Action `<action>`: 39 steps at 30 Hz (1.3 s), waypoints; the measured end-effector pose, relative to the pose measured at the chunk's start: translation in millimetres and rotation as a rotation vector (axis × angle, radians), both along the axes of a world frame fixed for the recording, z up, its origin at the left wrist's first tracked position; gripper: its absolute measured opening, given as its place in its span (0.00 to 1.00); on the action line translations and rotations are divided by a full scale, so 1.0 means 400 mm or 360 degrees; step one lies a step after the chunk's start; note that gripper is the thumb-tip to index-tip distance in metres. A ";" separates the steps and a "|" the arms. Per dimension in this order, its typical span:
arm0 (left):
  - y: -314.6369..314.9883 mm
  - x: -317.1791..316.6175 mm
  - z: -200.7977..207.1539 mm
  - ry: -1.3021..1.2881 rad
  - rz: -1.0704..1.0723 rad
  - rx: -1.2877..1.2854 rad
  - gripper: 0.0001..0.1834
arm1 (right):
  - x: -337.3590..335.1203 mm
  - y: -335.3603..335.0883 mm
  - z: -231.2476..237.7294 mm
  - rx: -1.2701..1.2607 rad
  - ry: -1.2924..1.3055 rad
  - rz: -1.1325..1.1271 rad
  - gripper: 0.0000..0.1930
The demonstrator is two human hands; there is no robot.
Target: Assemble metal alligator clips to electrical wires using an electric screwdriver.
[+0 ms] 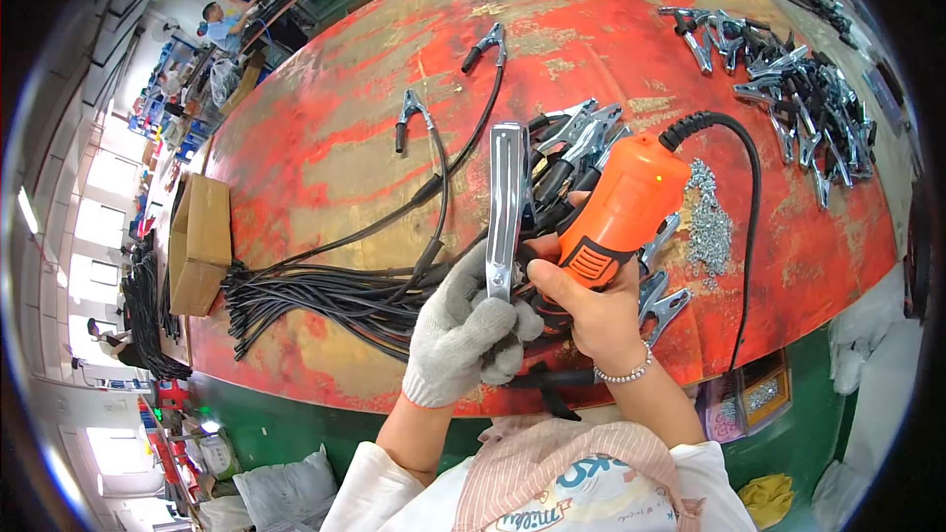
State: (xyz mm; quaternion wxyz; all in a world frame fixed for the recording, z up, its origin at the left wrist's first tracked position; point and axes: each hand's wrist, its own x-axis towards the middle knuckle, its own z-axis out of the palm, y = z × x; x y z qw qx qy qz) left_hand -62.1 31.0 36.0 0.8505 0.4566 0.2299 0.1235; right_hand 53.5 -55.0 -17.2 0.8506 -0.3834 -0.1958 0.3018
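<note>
My left hand (458, 330), in a grey knit glove, is closed round the lower end of a silver metal cable clamp (506, 197) that stands upright. A bare right hand (601, 310), mine, with a beaded bracelet at the wrist, grips an orange corded power tool (636, 192). The tool tilts down towards the clamp's lower end; its working tip is hidden by my fingers. Behind both hands lie several clamps with black cables (581, 133). A bundle of black cables (305, 296) stretches to the left, and two clipped cable ends, one with a clamp (414, 108), lie farther off.
Small metal nuts (708, 222) are heaped right of the tool, inside the curve of its black cord (754, 207). Beyond them is a pile of loose clamps (803, 103). A cardboard box (200, 246) stands at the left edge of the worn red table (335, 148). Two people are far back left.
</note>
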 end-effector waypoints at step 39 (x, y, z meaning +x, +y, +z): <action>-0.042 0.102 -0.069 0.0040 0.0329 0.0391 0.28 | 0.045 -0.128 0.152 0.1113 -0.0732 -0.0849 0.26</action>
